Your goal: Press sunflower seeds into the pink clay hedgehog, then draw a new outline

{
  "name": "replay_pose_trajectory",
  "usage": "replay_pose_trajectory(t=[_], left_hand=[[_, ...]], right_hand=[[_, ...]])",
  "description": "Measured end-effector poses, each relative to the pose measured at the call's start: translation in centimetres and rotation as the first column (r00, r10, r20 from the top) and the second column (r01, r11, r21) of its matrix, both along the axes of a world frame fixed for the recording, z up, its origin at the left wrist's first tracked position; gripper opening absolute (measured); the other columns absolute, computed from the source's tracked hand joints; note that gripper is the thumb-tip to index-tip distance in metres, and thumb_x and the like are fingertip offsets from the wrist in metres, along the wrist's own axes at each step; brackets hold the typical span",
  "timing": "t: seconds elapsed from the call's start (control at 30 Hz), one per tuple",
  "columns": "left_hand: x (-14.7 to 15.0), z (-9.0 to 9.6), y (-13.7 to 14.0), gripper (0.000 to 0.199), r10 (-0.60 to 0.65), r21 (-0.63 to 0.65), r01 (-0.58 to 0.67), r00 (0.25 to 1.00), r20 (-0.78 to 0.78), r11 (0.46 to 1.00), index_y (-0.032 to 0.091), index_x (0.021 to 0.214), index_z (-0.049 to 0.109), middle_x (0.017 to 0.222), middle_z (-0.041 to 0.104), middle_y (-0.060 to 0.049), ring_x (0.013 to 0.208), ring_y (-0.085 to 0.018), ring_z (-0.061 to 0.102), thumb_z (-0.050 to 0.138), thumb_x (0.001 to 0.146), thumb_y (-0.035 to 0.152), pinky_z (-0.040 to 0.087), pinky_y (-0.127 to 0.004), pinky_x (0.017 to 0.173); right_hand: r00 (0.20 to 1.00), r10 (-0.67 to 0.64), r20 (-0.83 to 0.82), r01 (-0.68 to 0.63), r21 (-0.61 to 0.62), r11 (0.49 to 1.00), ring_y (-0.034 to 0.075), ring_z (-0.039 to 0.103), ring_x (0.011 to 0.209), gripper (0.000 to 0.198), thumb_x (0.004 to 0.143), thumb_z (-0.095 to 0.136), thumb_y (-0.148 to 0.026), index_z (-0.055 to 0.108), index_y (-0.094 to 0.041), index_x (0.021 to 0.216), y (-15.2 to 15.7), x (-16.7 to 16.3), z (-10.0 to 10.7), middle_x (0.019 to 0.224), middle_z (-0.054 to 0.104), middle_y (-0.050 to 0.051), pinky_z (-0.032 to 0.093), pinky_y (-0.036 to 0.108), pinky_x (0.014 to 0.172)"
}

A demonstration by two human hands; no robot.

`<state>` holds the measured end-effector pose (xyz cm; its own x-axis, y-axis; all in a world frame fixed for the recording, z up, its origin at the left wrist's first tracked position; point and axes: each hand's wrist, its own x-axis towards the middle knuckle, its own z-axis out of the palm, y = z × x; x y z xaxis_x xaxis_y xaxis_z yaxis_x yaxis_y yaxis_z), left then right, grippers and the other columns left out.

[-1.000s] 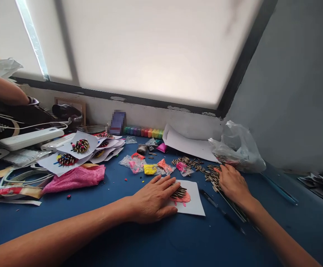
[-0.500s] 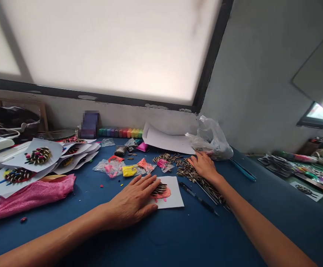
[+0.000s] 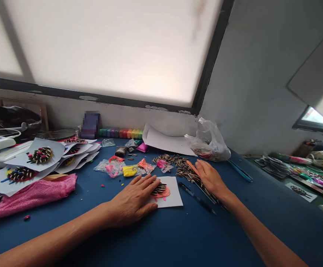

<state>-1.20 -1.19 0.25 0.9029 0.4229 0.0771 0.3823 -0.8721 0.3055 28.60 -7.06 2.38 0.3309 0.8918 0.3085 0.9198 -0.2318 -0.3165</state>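
Observation:
My left hand (image 3: 135,200) lies flat, fingers stretched out, over the left part of a white paper card (image 3: 175,198). On the card is a pink-orange clay shape (image 3: 165,193) with striped sunflower seeds (image 3: 159,190) stuck in it; my fingertips partly cover it. My right hand (image 3: 210,180) rests with its fingers extended at the right side of a loose pile of sunflower seeds (image 3: 185,173). Beside its fingers lies a flat orange piece (image 3: 193,167), and a thin silver rod (image 3: 208,194) runs below. A black pen (image 3: 197,198) lies between the card and the pile.
Small bags of coloured clay (image 3: 129,170) lie beyond my left hand. Seed-decorated cards (image 3: 40,155) and a pink cloth (image 3: 36,196) are at left. Blue tweezers (image 3: 240,170) and a plastic bag (image 3: 214,142) are at right. A phone-like object (image 3: 90,125) leans on the wall.
My right hand has drawn back slightly towards me and to the right over the seeds, uncovering more of the orange piece. My left hand stays on the card.

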Motion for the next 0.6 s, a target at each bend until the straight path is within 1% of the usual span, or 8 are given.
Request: replay_pose_trajectory(t=[0.07,0.13,0.2,0.3,0.47,0.53,0.6], left_hand=[[0.0,0.0,0.0,0.068,0.005,-0.008,-0.005,1.0,-0.007,1.0,0.02,0.153,0.021,0.158,0.018,-0.008,0.146,-0.029,0.013,0.032,0.098,0.057,0.013,-0.048,0.118],[0.0,-0.2,0.0,0.068,0.008,-0.006,-0.008,1.0,-0.006,1.0,0.02,0.153,0.022,0.158,0.018,-0.008,0.146,-0.028,0.013,0.032,0.098,0.058,0.013,-0.048,0.118],[0.0,-0.4,0.0,0.067,0.005,0.007,-0.005,1.0,0.006,1.0,0.021,0.153,0.022,0.157,0.02,-0.007,0.146,-0.028,0.014,0.031,0.098,0.058,0.013,-0.047,0.118],[0.0,-0.6,0.1,0.065,-0.003,0.022,0.002,0.999,0.032,1.0,0.023,0.153,0.023,0.156,0.023,-0.006,0.146,-0.027,0.016,0.032,0.098,0.057,0.014,-0.047,0.118],[0.0,-0.6,0.0,0.067,0.008,0.027,-0.008,1.0,0.017,1.0,0.02,0.152,0.024,0.156,0.023,-0.008,0.145,-0.028,0.017,0.032,0.098,0.058,0.014,-0.048,0.118],[0.0,-0.5,-0.1,0.066,0.005,0.036,-0.006,1.0,0.025,0.999,0.02,0.152,0.024,0.156,0.023,-0.008,0.145,-0.028,0.017,0.032,0.098,0.058,0.015,-0.048,0.118],[0.0,-0.5,0.0,0.065,0.002,0.041,-0.003,0.999,0.039,0.999,0.022,0.152,0.024,0.156,0.023,-0.008,0.145,-0.028,0.017,0.032,0.098,0.057,0.016,-0.047,0.118]], right_hand=[[0.998,-0.06,0.001,0.06,0.002,0.998,0.026,0.055,0.119,0.035,0.094,0.055,-0.035,0.056,-0.02,0.126,-1.4,0.5,-0.4,0.135,0.054,0.01,0.044,0.051,0.099],[0.996,-0.094,0.006,0.094,-0.007,0.996,0.026,0.053,0.121,0.036,0.094,0.055,-0.035,0.056,-0.02,0.127,-2.3,0.7,-1.2,0.136,0.054,0.01,0.043,0.052,0.101],[0.996,-0.089,0.01,0.09,-0.017,0.996,0.025,0.055,0.118,0.035,0.094,0.056,-0.035,0.057,-0.02,0.126,-2.5,0.3,-1.9,0.134,0.055,0.01,0.044,0.051,0.099],[0.999,-0.034,0.016,0.034,-0.009,0.999,0.024,0.058,0.113,0.034,0.094,0.057,-0.035,0.057,-0.02,0.124,-1.3,-1.0,-2.4,0.132,0.056,0.009,0.048,0.048,0.095],[0.996,0.087,0.007,-0.087,0.039,0.995,0.021,0.062,0.105,0.032,0.094,0.057,-0.034,0.058,-0.02,0.122,1.9,-3.5,-1.6,0.126,0.06,0.008,0.052,0.044,0.089],[0.995,0.097,-0.001,-0.097,0.06,0.993,0.022,0.061,0.108,0.034,0.094,0.057,-0.034,0.057,-0.02,0.124,2.1,-3.7,-1.1,0.129,0.058,0.009,0.051,0.045,0.091],[0.998,0.068,-0.005,-0.068,0.07,0.995,0.025,0.055,0.119,0.037,0.095,0.054,-0.037,0.055,-0.02,0.128,1.1,-3.3,-1.0,0.137,0.054,0.01,0.045,0.05,0.099]])
